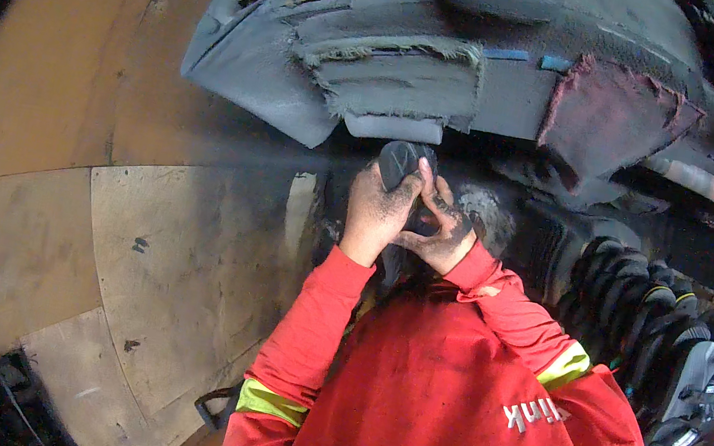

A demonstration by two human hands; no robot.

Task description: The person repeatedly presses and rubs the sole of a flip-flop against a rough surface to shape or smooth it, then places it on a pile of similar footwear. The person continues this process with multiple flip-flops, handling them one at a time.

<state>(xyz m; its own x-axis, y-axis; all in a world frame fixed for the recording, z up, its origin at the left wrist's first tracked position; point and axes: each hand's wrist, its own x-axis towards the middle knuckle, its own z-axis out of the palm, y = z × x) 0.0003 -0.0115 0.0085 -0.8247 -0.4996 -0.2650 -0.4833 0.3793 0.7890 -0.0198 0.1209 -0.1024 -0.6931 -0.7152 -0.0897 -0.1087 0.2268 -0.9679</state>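
Observation:
A dark, rounded shoe sole [397, 164] is between my two hands, its end raised toward the dusty machine's front edge. My left hand [375, 212] is closed round its left side, the thumb lying along it. On the other side my right hand [444, 232] grips it too, with a finger pressed up against its edge. Black dust coats the fingers of both hands. The lower part of the sole is hidden behind my hands. Just beyond it is a pale grey padded strip [392, 129] under the machine's edge.
A big grey, dust-covered machine housing [505, 97] spans the far side, with frayed cloth patches [406, 83] and a reddish rag [617, 119]. To the right stand several dark sandals [639, 311] in a row. Flattened cardboard sheets [176, 261] cover the floor at left.

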